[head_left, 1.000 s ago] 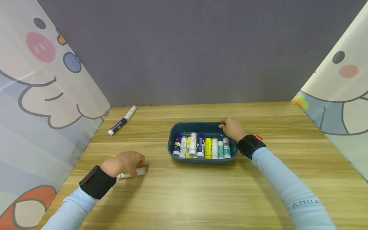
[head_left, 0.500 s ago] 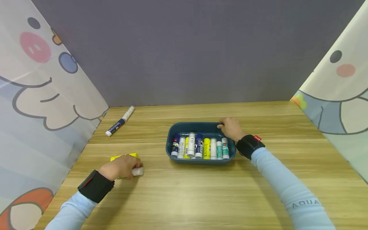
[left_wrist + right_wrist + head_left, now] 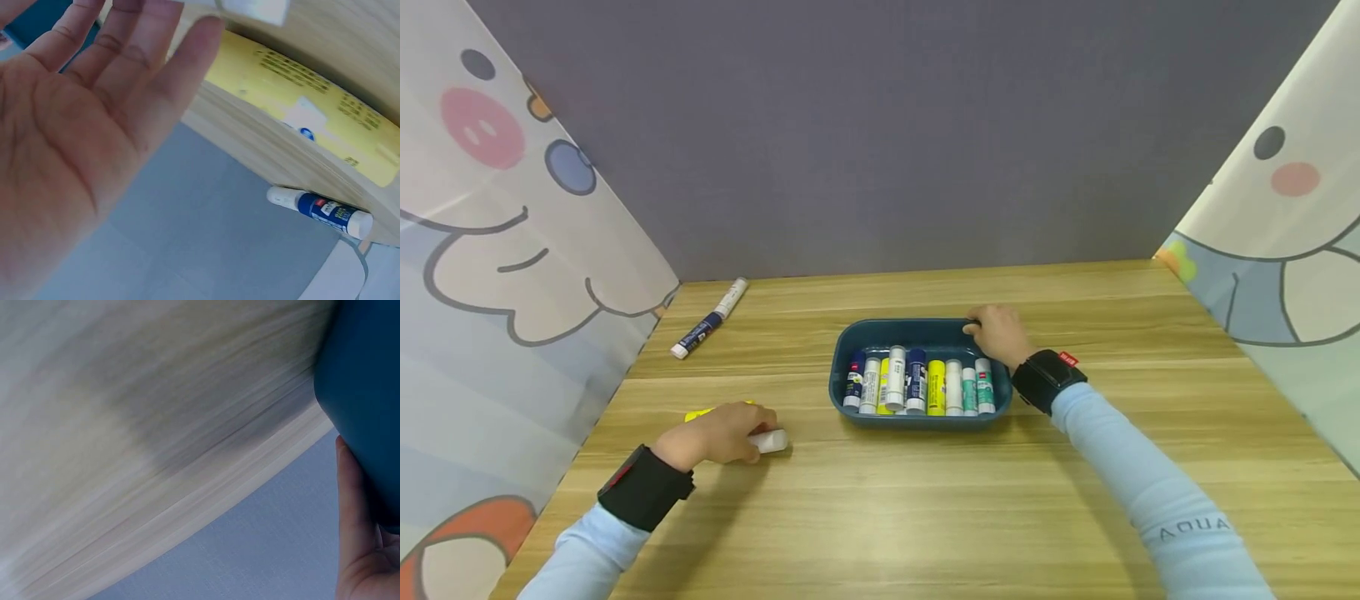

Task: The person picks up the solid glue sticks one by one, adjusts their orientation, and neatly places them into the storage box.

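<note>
My left hand pinches a white glue stick just above the table, its end poking out past the fingertips. In the left wrist view only part of that stick shows at the top edge. Beside the hand lies a yellow glue stick, mostly covered by the hand in the head view. My right hand grips the far right corner of a dark blue plastic bin. Inside stands a row of several glue sticks, white, yellow, navy and green, among them a yellow one, leaning against each other.
At the table's far left, a navy glue stick and a white glue stick lie end to end. A grey panel rises behind the wooden table, and cartoon-printed sheets flank it.
My left hand has closed on the white glue stick and shifted it slightly rightward. The right hand stays on the bin's corner. The whole head view has drifted a little.
</note>
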A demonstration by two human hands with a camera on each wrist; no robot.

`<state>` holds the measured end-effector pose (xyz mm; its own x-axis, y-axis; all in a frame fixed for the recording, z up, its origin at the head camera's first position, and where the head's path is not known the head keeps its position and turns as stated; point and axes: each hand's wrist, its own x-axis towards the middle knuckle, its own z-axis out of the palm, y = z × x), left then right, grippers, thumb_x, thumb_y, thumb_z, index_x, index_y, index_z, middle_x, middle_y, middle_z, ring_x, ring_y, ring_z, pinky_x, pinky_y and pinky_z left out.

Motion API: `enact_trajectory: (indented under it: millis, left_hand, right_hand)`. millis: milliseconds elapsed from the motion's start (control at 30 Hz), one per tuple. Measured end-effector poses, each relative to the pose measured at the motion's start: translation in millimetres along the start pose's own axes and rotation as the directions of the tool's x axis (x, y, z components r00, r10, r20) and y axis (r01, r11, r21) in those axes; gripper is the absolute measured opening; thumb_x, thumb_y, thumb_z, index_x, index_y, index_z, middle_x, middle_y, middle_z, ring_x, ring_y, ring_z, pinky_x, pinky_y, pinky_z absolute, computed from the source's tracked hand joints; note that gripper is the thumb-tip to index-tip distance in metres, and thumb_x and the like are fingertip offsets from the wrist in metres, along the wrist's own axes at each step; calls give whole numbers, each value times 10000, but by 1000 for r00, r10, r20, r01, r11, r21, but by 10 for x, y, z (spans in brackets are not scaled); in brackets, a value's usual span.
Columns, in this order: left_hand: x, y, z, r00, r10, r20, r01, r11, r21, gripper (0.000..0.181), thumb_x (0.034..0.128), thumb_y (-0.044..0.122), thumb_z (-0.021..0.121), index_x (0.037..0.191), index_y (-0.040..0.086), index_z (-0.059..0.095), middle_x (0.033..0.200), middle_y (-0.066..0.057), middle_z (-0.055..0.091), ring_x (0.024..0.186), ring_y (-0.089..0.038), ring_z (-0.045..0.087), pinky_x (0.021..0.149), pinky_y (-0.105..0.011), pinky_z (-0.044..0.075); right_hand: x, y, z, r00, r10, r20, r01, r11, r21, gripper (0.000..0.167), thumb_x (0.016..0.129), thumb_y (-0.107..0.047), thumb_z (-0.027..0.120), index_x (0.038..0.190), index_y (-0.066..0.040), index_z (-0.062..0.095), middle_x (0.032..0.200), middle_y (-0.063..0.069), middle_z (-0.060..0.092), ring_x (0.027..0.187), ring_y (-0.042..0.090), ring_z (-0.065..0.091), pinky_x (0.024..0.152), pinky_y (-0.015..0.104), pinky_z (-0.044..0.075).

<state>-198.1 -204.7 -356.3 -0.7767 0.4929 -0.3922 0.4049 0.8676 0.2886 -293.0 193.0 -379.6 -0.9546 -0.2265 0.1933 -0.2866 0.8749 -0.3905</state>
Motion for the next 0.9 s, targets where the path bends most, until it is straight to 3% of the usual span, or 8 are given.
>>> enact_trajectory:
  millis: [167,300,433,600,767,833,900]
  left_hand:
    - [11,57,-52,1000,6,27,-4,997,-79,256,754,42,701,969,139,601,869,25,559,772,-148,476,688,-317,419]
    - [16,92,-98,994,96,51,-84,976,-201,228,790,74,681,998,119,599,938,-9,592,837,-160,545,683,-311,462]
    - [36,145,-127,977,206,57,-172,917,-361,225,856,130,623,1072,82,585,954,-25,603,873,-154,577,669,-274,494]
    - [87,290,-174,947,322,1,-282,833,-477,291,902,197,576,1138,27,560,997,-62,614,932,-141,586,733,-261,505]
    - [170,457,-249,927,372,-52,-330,739,-587,331,910,186,570,1170,-14,527,1086,-153,582,952,-175,608,771,-296,515]
    - [209,519,-268,927,369,-69,-333,722,-606,334,907,174,576,1173,-20,521,1107,-183,576,943,-194,613,777,-312,517]
    - [245,586,-279,938,333,-94,-322,740,-591,340,901,197,587,1175,4,528,1122,-172,580,944,-190,611,778,-309,511]
  right_hand:
    - [-8,-1,-10,1000,9,-3,-9,1000,-1,229,862,-118,629,1032,32,662,986,187,673,878,318,623,761,448,493]
    - [-8,7,-3,1000,6,-4,-6,1000,-10,224,861,-121,630,1024,30,664,974,184,675,859,311,625,750,444,492]
    - [2,13,13,1000,1,4,-1,1000,-9,233,867,-124,624,1036,32,659,979,187,673,860,310,624,750,440,494]
    - [13,10,20,1000,-1,5,1,1000,-4,250,868,-116,620,1056,46,649,1009,201,665,894,324,622,772,448,496]
    - [2,11,20,1000,-4,-3,4,1000,-5,251,868,-109,619,1055,55,645,1014,211,662,899,329,623,770,450,500]
    - [-3,11,20,1000,-7,-7,7,1000,-5,252,867,-106,619,1056,59,644,1015,215,661,896,331,623,766,451,502]
    - [-3,12,20,1000,-11,-9,11,1000,-7,256,867,-108,620,1060,60,642,1019,216,660,900,333,623,770,451,502]
